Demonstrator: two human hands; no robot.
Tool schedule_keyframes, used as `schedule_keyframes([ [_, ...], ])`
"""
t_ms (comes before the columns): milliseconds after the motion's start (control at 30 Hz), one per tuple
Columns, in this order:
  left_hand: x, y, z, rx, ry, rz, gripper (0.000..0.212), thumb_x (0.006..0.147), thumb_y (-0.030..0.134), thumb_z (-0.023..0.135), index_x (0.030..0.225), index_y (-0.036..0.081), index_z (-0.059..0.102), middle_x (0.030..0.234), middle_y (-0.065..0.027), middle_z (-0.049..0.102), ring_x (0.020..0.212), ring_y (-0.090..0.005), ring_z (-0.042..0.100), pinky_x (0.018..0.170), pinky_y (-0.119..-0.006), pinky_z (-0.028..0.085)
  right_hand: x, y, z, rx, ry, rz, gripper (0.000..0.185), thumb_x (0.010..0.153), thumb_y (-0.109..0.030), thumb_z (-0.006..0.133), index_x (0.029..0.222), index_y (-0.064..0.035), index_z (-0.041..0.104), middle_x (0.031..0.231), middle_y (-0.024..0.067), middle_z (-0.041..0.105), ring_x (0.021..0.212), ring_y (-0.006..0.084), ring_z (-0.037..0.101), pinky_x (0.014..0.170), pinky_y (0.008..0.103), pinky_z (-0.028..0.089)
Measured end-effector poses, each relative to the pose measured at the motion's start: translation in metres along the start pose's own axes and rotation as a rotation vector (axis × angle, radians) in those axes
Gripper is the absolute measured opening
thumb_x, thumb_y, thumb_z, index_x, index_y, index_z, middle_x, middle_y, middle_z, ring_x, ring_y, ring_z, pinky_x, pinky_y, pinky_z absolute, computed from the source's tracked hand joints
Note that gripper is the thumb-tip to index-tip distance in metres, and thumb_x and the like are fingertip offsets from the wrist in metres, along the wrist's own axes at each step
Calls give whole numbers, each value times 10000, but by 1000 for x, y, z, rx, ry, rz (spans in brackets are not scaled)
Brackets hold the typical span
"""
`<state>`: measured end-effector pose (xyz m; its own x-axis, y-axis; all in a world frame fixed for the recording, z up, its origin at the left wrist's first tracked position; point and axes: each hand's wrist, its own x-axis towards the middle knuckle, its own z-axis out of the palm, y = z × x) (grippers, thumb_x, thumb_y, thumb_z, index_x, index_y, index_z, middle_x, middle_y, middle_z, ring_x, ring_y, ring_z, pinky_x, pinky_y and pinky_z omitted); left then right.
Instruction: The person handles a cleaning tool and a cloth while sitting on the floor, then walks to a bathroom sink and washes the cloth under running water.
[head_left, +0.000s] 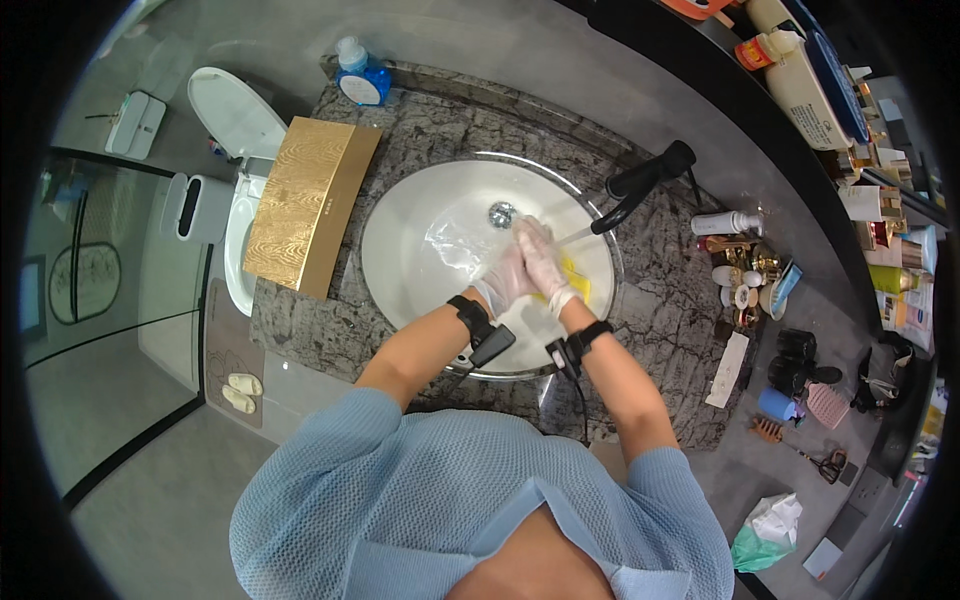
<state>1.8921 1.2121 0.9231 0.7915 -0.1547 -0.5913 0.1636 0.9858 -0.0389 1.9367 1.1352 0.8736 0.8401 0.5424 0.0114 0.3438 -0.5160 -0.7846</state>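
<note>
Both my hands wear thin, wet, translucent gloves and press palm to palm over the white oval washbasin (397, 247). My left hand (507, 279) lies on the left side, partly covered by my right hand (541, 259), whose fingers point towards the metal drain (502, 215). A stream of water (576, 237) runs from the black faucet (651, 180) onto my right hand. Something yellow, perhaps a cloth (577, 283), sits in the basin beside and partly behind my right hand. Whether anything is between the palms is hidden.
A gold box (304, 202) rests on the dark marbled counter (465, 127) at the left. Behind it stands a blue pump bottle (363, 84). Right of the faucet are a white bottle (724, 223), several small cosmetics and a white paper strip (727, 369). Dark cables hang from both wrist straps.
</note>
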Motion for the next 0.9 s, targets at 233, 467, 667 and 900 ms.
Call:
schedule_keyframes([
  [233,6,26,-28,-161,-19,-49,559,954,521,313,1232,60,461,1246,-164,505,1120,-343,503,1013,-523,347,-17,-29,-14,672,-254,185,432,909,-56,427,1340,-34,400,1291,111,508,1169,179,481,966,265,415],
  [467,17,12,-60,-185,-112,-129,503,990,412,281,1349,64,341,1388,-167,373,1243,-375,396,1018,-578,323,1,-13,-27,617,-97,650,272,833,-68,605,1090,22,594,973,112,641,819,222,608,712,312,502],
  [667,-8,32,-42,-20,-47,-85,455,985,335,353,1330,39,364,1367,-161,408,1234,-326,418,1006,-559,342,-9,60,-33,976,147,783,156,838,-123,602,866,28,635,851,100,653,710,209,592,656,307,482],
  [900,-7,57,-117,60,-3,-39,410,906,297,498,1259,89,477,1204,-109,533,1080,-249,527,874,-455,470,-2,-9,-37,167,-212,493,313,860,-263,550,925,32,634,907,136,663,813,219,617,723,311,478],
])
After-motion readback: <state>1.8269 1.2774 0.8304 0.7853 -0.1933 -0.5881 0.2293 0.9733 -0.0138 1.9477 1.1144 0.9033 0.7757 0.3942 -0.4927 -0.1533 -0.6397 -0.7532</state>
